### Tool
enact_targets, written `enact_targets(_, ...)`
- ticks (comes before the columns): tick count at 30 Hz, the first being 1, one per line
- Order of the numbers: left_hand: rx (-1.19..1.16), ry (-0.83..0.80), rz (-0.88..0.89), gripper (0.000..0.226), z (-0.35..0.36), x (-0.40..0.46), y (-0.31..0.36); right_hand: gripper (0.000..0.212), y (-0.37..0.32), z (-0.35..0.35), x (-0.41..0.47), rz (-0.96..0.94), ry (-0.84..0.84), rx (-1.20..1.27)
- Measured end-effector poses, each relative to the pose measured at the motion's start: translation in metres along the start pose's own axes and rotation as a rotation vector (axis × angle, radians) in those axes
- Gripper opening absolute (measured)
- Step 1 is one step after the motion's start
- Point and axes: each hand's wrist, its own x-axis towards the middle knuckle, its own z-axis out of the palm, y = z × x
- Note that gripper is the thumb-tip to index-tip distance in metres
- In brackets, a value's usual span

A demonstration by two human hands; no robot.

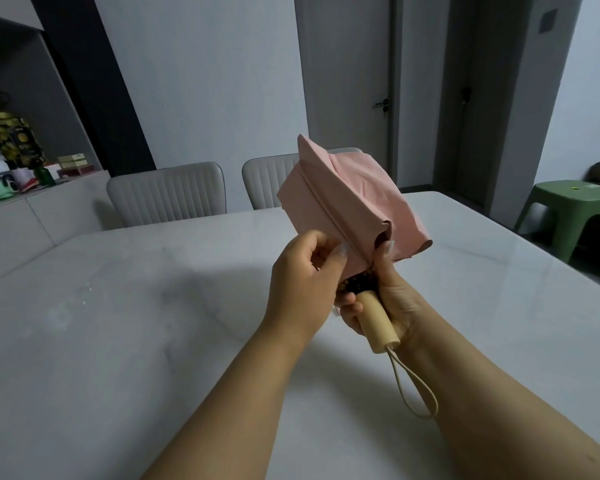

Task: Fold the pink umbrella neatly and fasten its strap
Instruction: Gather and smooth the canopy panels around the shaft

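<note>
The pink umbrella is collapsed and held up above the white table, its canopy pointing up and away in loose flat folds. My right hand grips its pale wooden handle, with the thumb up against the fabric's lower edge. A beige wrist loop hangs from the handle's end. My left hand pinches a fold of pink fabric at the canopy's lower left edge. The fastening strap is not visible.
Two light padded chairs stand at the table's far side. A green plastic stool is at the right. A sideboard with boxes and bottles is at the far left. Doors are behind.
</note>
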Motion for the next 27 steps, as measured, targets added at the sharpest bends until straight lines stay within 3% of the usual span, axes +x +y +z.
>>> enact_targets(4,0.183,0.004,0.233,0.007,0.001,0.003,0.007,0.094,0.001,0.002,-0.001,-0.004,-0.005,-0.024)
enact_targets(7,0.369,-0.046,0.456,0.018,-0.002,0.009,0.005,0.077,0.001,0.003,-0.002,-0.039,0.004,-0.058)
enact_targets(10,0.446,-0.056,0.529,0.032,-0.003,0.011,0.005,0.071,0.001,0.004,-0.003,-0.072,0.011,-0.094)
enact_targets(15,0.511,-0.057,0.605,0.045,-0.007,0.014,0.004,0.077,0.0,0.003,-0.002,-0.048,0.008,-0.114)
enact_targets(18,0.514,-0.099,0.681,0.038,-0.02,0.022,0.013,0.098,0.002,0.001,0.001,0.0,0.033,-0.077)
enact_targets(24,0.661,-0.39,0.566,0.021,-0.039,0.047,0.041,0.126,0.003,0.0,0.003,0.024,0.08,-0.039)
enact_targets(27,0.63,-0.344,0.489,0.018,-0.038,0.047,0.042,0.128,0.004,0.0,0.004,0.017,0.085,-0.026)
